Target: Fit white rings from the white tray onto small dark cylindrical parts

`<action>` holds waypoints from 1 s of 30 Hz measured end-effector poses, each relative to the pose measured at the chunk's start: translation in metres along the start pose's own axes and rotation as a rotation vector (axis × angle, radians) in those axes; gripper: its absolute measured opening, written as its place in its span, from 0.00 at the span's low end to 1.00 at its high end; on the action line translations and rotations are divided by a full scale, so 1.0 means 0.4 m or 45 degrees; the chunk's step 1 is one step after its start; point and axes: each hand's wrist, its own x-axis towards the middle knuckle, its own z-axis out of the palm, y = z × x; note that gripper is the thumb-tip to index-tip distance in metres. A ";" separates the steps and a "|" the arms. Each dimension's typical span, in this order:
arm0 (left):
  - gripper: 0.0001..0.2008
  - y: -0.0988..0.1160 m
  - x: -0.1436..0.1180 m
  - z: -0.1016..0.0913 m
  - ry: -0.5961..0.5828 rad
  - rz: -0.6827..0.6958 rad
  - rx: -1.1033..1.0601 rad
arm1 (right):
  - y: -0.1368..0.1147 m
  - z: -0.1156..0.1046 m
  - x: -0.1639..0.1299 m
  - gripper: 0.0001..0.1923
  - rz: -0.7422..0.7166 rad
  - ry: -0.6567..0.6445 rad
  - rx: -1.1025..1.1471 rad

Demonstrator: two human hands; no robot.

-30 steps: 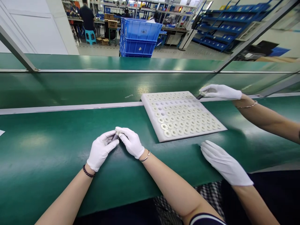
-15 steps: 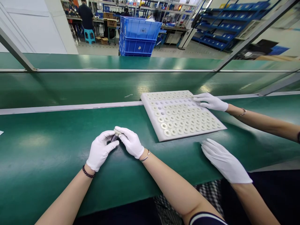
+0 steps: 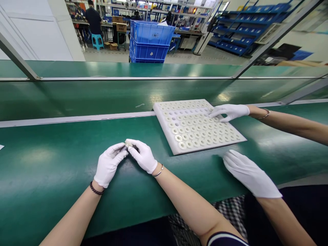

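In white gloves, my left hand [image 3: 109, 165] and my right hand [image 3: 142, 156] meet above the green work surface [image 3: 64, 153], left of the foam tray. Between the fingertips of my left hand is a small dark grey piece [image 3: 124, 149], mostly covered by the glove. My right hand pinches a small pale ring-like part [image 3: 127, 144] against its top end. The white foam tray [image 3: 164, 131] carries rows of pale rings [image 3: 182, 145], and some of its holes show no ring.
A co-worker's gloved hand [image 3: 229, 112] reaches onto the tray's right side; their other hand [image 3: 252, 174] rests near the front edge. Metal frame bars [image 3: 19, 56] slant at both sides. Blue crates [image 3: 151, 41] stand beyond the bench.
My fingers have shifted slightly around the small parts, and my left thumb now covers more of the dark piece. The co-worker's upper hand moved slightly down on the tray; their lower hand shifted right.
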 end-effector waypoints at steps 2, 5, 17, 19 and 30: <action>0.21 0.006 0.001 -0.002 -0.001 0.027 0.059 | 0.005 0.002 -0.001 0.24 -0.011 -0.010 0.037; 0.17 0.009 0.005 -0.007 0.002 0.118 0.194 | 0.011 0.006 -0.002 0.26 -0.096 -0.045 -0.014; 0.23 -0.020 0.012 -0.012 0.030 0.130 0.038 | 0.015 0.017 -0.004 0.19 -0.130 0.040 -0.075; 0.24 -0.020 0.013 -0.012 0.036 0.126 0.034 | 0.015 0.017 -0.003 0.19 -0.133 0.043 -0.075; 0.23 -0.025 0.015 -0.008 0.036 0.146 0.090 | 0.012 0.017 -0.006 0.17 -0.128 0.069 -0.123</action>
